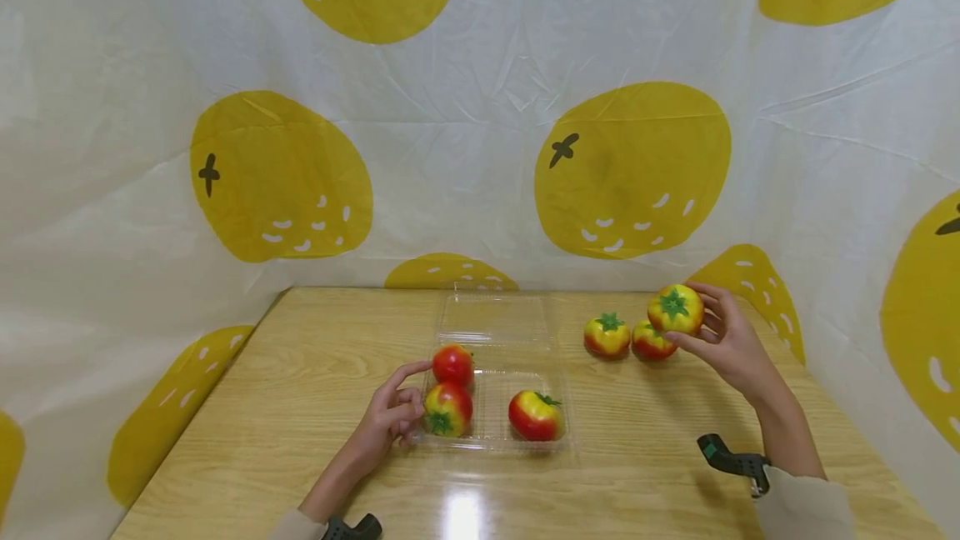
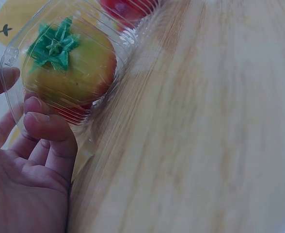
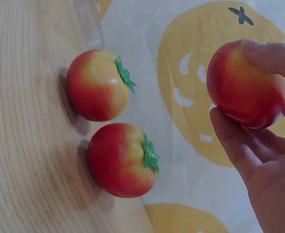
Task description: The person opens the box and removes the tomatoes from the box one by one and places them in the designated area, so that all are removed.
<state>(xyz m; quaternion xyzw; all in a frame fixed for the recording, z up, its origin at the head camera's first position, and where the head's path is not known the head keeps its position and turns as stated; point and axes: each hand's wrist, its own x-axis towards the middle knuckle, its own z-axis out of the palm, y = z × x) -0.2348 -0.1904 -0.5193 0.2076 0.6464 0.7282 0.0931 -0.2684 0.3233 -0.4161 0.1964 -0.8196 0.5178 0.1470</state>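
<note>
My left hand (image 1: 390, 411) holds the left rim of a clear plastic clamshell box (image 1: 491, 407), index finger stretched along it and the other fingers bent. Inside the box's left part lie a red tomato (image 1: 453, 366) and, nearer, a red-yellow tomato (image 1: 448, 409) with a green star-shaped calyx. Another tomato (image 1: 536, 416) lies on its side in the right part. Raised off the table at right, my right hand (image 1: 723, 340) grips a red-yellow tomato (image 3: 246, 85) between thumb and fingers. Below it, two tomatoes stand on the table, one at left (image 3: 98, 85) and one at right (image 3: 122, 160).
The box's open lid (image 1: 495, 319) lies flat behind its base. All this is on a light wooden table (image 1: 337, 323). A white curtain (image 1: 465, 173) with large yellow fruit prints surrounds the table at the back and sides.
</note>
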